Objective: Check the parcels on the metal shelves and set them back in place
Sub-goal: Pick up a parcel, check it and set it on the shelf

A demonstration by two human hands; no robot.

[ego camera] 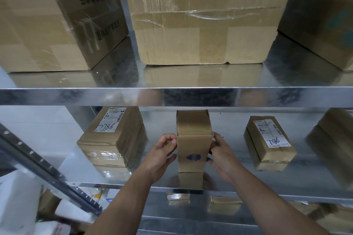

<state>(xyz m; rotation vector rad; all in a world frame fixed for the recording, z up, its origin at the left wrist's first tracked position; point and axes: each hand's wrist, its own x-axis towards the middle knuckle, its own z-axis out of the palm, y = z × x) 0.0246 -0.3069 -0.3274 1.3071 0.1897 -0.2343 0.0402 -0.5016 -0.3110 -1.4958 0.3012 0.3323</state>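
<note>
While both hands' fingers grip it, brown parcel stands upright w/ blue mark.

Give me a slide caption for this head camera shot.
Both hands hold a small upright box on the middle metal shelf.

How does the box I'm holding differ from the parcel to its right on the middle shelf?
The held box stands tall on end, gripped by the left hand and right hand; the right parcel lies flat, untouched. The held box shows no shipping label, only a small blue mark; the right parcel has a white label with handwritten digits. Both are brown taped cardboard on the same metal shelf.
</note>
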